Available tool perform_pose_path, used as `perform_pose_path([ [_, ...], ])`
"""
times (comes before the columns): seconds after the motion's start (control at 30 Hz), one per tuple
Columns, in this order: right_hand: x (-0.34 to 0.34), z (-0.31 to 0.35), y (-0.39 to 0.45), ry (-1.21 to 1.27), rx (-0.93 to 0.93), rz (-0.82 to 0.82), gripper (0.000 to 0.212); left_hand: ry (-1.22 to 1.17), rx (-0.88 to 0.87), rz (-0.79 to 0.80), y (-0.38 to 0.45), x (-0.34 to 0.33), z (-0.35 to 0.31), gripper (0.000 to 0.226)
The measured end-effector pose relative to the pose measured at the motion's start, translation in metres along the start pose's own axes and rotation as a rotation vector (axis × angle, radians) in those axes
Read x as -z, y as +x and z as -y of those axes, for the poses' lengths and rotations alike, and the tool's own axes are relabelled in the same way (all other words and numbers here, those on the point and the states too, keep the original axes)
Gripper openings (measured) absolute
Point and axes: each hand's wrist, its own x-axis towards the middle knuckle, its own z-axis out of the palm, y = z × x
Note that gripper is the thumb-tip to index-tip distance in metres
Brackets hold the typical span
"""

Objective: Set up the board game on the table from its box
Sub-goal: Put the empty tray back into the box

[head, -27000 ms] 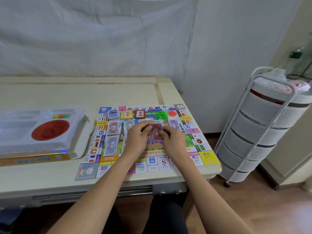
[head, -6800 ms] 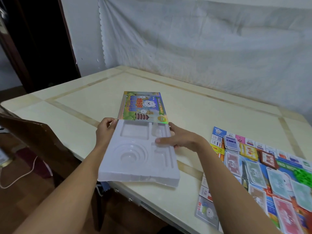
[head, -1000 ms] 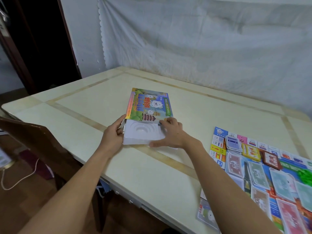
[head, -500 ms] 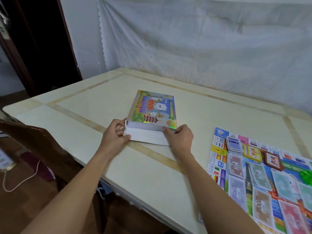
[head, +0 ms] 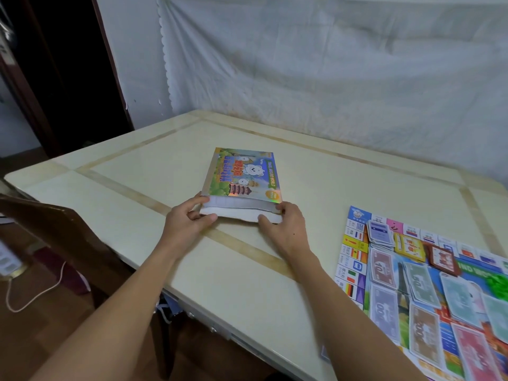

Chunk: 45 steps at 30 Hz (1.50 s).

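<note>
Home room, dining table (head: 247,270), wooden chair (head: 68,229), wall sheet (head: 330,64)

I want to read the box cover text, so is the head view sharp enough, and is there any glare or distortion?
Head view: the box cover shows a rainbow sheen along its near edge and its small print is soft; the wide lens bends the table edge; the doorway at left is dark.

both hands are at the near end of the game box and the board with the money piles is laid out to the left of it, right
Not quite. In the head view the game board lies to the right of the game box, not the left. The rest holds: the left hand and right hand are both at the box's near end, and money piles sit on the board.
</note>
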Motion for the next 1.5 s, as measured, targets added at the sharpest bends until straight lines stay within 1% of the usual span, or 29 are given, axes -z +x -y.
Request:
perform_pose_path([
  [0.13, 0.001, -0.001, 0.0, 0.009, 0.013, -0.011, 0.044, -0.093, -0.012, -0.091, -0.001, -0.004, -0.004, 0.018],
  [0.27, 0.003, -0.004, 0.002, 0.056, -0.037, -0.104, 0.035, -0.05, -0.023, -0.167, -0.002, -0.008, -0.006, 0.009],
  [0.4, 0.002, -0.005, 0.002, 0.07, -0.041, -0.132, 0.035, -0.046, -0.014, -0.188, 0.0, -0.008, -0.003, 0.016],
  [0.47, 0.001, -0.005, 0.002, 0.082, -0.022, -0.13, 0.039, -0.029, -0.027, -0.178, 0.0, -0.008, -0.003, 0.016],
  [0.53, 0.001, -0.006, 0.003, 0.084, -0.003, -0.124, 0.045, -0.034, -0.027, -0.173, 0.001, -0.008, 0.0, 0.021],
  [0.67, 0.001, -0.008, 0.003, 0.061, 0.024, -0.112, 0.041, 0.012, -0.025, -0.166, 0.003, -0.006, 0.004, 0.026],
  [0.93, 0.0, -0.007, 0.002, 0.04, 0.017, -0.104, 0.041, 0.112, -0.069, -0.185, 0.005, -0.007, 0.005, 0.023],
  [1.03, 0.0, -0.005, 0.001, 0.041, 0.013, -0.069, 0.04, 0.126, -0.083, -0.206, 0.006, -0.007, 0.006, 0.022],
  [1.13, 0.001, -0.005, 0.001, 0.033, 0.02, -0.051, 0.04, 0.118, -0.089, -0.231, 0.006, -0.007, 0.006, 0.02],
  [1.3, 0.002, -0.004, 0.003, 0.095, -0.006, -0.083, 0.038, 0.089, -0.081, -0.235, 0.005, -0.009, 0.001, 0.019],
  [1.4, 0.003, -0.003, 0.003, 0.085, -0.016, -0.096, 0.044, 0.105, -0.088, -0.237, 0.004, -0.011, -0.003, 0.014],
  [1.5, 0.001, -0.001, 0.002, 0.034, -0.023, -0.044, 0.062, 0.114, -0.087, -0.239, 0.003, -0.011, -0.005, 0.008],
])
